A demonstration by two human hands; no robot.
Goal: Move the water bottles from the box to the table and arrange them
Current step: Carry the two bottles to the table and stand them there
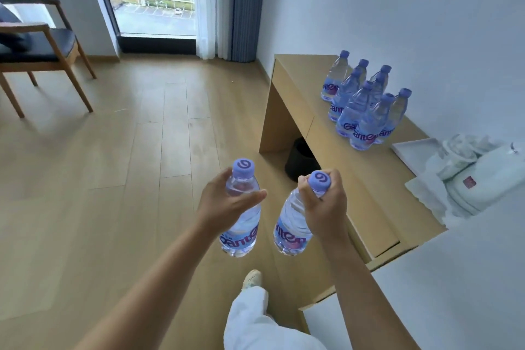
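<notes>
My left hand [224, 202] grips a clear water bottle [243, 224] with a purple cap around its shoulder, held upright over the floor. My right hand [324, 202] grips a second bottle [289, 231] by its neck, just under the purple cap; this bottle tilts a little to the right. Both bottles hang in the air to the left of the wooden table [355, 179]. Several more bottles of the same kind [360, 105] stand upright in a tight cluster at the far end of the table, near the wall. The box is not in view.
White towels and a white tray [466, 173] lie on the table's near right part. A black bin [301, 162] stands under the table. A wooden chair [39, 51] stands at the far left by the window. My leg and shoe [252, 278] are below.
</notes>
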